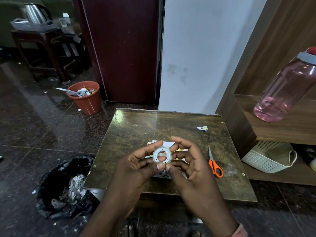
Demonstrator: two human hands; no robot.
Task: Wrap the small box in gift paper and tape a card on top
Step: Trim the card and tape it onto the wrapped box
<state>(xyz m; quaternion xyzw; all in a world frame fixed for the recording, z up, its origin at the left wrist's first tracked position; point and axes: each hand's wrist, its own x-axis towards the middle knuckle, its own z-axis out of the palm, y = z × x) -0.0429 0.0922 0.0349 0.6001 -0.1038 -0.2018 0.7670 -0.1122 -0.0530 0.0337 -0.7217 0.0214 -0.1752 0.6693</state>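
Observation:
Both my hands hold a roll of clear tape (162, 154) above the small table (136, 130). My left hand (136, 166) grips the roll's left side, thumb on its lower rim. My right hand (189, 161) pinches at the roll's lower right edge with thumb and fingers curled round it. Under the hands lies the wrapped box (162, 175), white paper with dots, mostly hidden. A white card (168, 143) shows just behind the roll.
Orange-handled scissors (214, 164) lie right of the hands. A paper scrap (202, 128) sits at the table's far right. A black rubbish bag (66, 187) stands left of the table, a red bin (85, 97) farther back. A pink bottle (285, 88) and white basket (268, 159) sit on the shelf at right.

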